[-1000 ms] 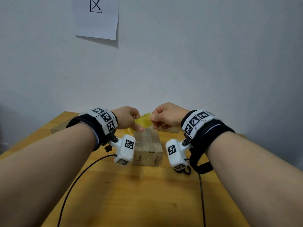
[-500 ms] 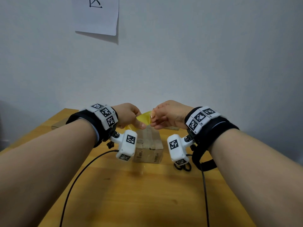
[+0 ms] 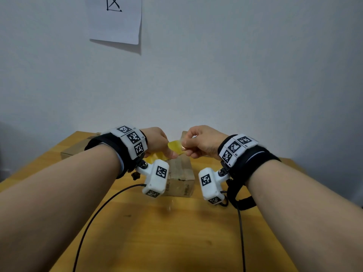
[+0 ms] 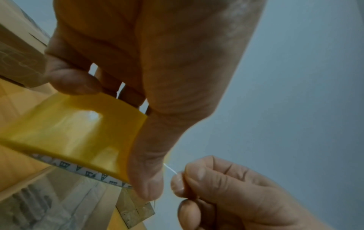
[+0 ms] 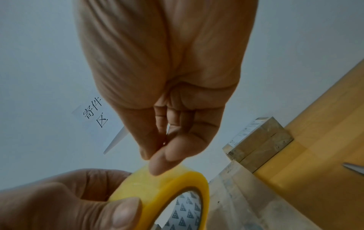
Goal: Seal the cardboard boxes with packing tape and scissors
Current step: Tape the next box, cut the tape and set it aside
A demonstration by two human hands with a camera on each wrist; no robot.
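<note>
A yellow packing tape roll (image 3: pixel 175 147) is held in the air above a small cardboard box (image 3: pixel 181 171) on the table. My left hand (image 3: pixel 165 151) grips the roll (image 4: pixel 74 129), thumb on one side and fingers on the other. My right hand (image 3: pixel 186 148) pinches the thin free end of the tape (image 4: pixel 171 169) at the roll's outer face (image 5: pixel 167 186) between thumb and forefinger. Clear tape strips show on the box top (image 5: pixel 246 202). A scissors blade tip (image 5: pixel 354 170) lies on the table to the right.
A second taped box (image 5: pixel 260 143) sits behind near the wall, and a flat box (image 3: pixel 76 150) lies at the back left. The wooden table (image 3: pixel 157 232) stands against a white wall with a paper sign (image 3: pixel 115 18). Black cables trail from both wrists.
Both hands have stayed above the box. The roll has tilted a little in my left hand, and my right fingertips have closed on the tape end at its rim.
</note>
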